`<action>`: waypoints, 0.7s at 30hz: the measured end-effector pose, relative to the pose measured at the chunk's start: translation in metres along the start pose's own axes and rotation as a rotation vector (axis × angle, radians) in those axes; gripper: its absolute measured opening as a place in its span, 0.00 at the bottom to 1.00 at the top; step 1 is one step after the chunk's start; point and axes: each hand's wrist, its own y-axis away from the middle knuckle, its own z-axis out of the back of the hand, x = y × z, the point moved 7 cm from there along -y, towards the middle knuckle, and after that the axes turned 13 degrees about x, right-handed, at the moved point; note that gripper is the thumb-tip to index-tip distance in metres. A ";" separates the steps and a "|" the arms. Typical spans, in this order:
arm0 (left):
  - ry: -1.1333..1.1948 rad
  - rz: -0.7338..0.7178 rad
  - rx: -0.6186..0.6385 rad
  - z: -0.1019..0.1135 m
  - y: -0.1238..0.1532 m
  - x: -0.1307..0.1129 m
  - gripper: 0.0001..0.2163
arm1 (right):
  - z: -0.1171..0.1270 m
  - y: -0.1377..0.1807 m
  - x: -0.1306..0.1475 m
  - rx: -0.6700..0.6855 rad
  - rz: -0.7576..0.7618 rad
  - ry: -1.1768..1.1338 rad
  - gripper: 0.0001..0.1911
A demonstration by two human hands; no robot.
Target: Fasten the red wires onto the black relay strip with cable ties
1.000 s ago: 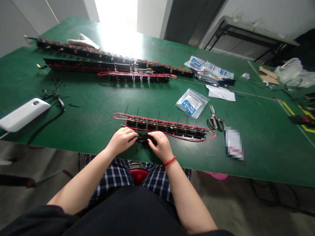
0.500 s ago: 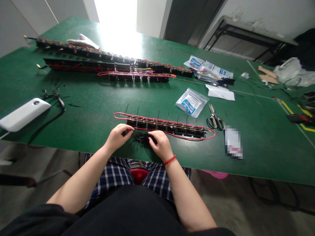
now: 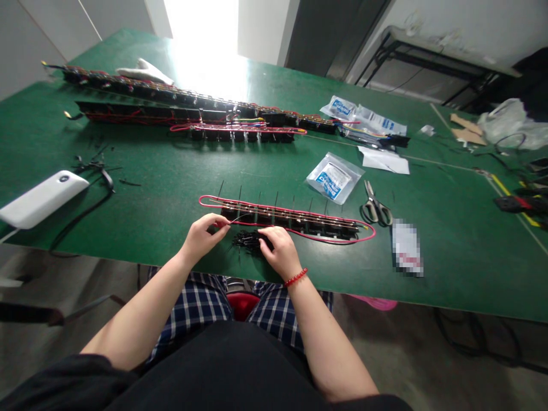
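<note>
A strip of black connector blocks ringed by a pink wire (image 3: 286,220) lies near the front edge of the green table (image 3: 171,188). Thin black cable ties stick up along it. In front of it sits a small pile of black cable ties (image 3: 246,240). My left hand (image 3: 203,235) pinches a single thin tie, lifted just left of the pile and next to the strip's left end. My right hand (image 3: 278,251) rests curled on the right side of the pile, fingers closed into the ties.
Scissors (image 3: 375,209) and a clear bag with a blue label (image 3: 334,178) lie right of the strip. Longer wired strips (image 3: 192,114) run across the far side. A white device (image 3: 40,198) with a black cable sits at the left edge.
My left hand has drawn back from the pile to the left and risen slightly, now pinching one tie. My right hand has stayed on the pile.
</note>
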 end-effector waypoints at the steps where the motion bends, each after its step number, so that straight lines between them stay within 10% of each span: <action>1: -0.002 -0.001 0.002 0.000 0.000 0.000 0.05 | 0.000 0.000 0.000 0.000 0.000 -0.001 0.11; 21: 0.054 -0.037 0.086 -0.018 0.000 -0.044 0.04 | 0.028 0.011 0.017 -0.253 -0.019 -0.125 0.10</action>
